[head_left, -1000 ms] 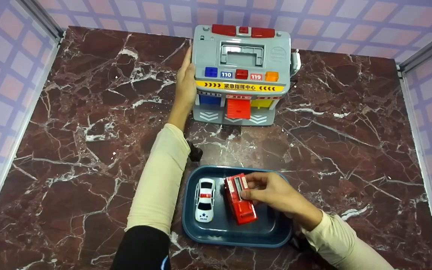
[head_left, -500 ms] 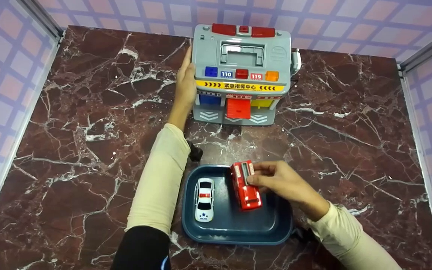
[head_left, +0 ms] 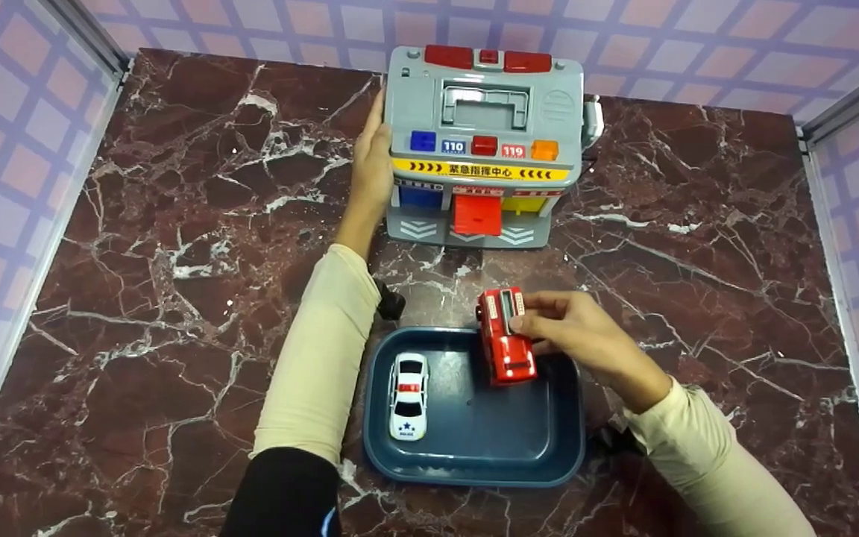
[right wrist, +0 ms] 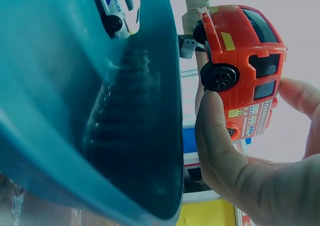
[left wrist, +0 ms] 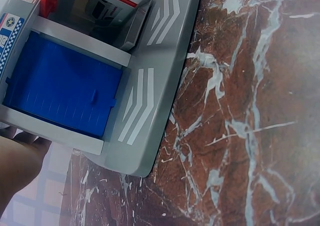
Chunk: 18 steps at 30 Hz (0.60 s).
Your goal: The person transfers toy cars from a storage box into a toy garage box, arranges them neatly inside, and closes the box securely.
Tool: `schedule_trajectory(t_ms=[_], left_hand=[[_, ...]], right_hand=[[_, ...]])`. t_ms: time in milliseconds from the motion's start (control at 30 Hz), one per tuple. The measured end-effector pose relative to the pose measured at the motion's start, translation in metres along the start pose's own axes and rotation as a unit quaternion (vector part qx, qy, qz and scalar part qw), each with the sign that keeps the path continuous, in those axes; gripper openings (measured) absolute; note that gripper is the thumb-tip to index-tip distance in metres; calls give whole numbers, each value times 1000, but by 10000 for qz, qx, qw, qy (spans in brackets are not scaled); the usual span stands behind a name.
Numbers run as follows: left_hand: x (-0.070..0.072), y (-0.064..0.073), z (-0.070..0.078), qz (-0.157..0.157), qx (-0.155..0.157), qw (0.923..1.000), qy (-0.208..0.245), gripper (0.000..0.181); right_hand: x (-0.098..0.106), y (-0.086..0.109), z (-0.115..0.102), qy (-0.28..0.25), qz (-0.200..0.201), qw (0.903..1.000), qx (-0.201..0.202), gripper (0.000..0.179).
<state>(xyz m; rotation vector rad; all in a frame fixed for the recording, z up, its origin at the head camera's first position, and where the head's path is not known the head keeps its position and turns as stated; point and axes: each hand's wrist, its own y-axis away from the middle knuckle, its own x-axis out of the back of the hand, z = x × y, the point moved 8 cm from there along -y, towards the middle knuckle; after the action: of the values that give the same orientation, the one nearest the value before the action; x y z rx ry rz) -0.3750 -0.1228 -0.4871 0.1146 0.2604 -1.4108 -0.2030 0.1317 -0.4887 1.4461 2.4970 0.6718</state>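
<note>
A red toy fire truck [head_left: 508, 335] is pinched between the thumb and fingers of my right hand [head_left: 586, 332]. It hangs above the far rim of the dark blue tray [head_left: 474, 479], its wheels showing in the right wrist view. Inside the tray, at its left, lies a white toy police car [head_left: 408, 406]. My left hand [head_left: 372, 168] rests flat along the left side of a grey toy emergency station [head_left: 408, 101], fingers straight. The station's red middle door [head_left: 477, 215] is raised and sticks out; its blue door [left wrist: 65, 83] is down.
All this stands on a dark red marbled surface [head_left: 198, 298]. Checkered panels [head_left: 310, 30] enclose it at the back and both sides. The station's right side has a white protruding part [head_left: 593, 119].
My right hand has lifted the fire truck from within the tray and carried it forward and slightly right, up over the far rim. The left hand stays against the station.
</note>
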Motion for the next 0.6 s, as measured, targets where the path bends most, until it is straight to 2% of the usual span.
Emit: schedule_trajectory(t_ms=[600], left_hand=[[1,-1,-1,10,40,9999,-120,53]], right_hand=[[11,-16,2,-408,73,9990,-144,57]])
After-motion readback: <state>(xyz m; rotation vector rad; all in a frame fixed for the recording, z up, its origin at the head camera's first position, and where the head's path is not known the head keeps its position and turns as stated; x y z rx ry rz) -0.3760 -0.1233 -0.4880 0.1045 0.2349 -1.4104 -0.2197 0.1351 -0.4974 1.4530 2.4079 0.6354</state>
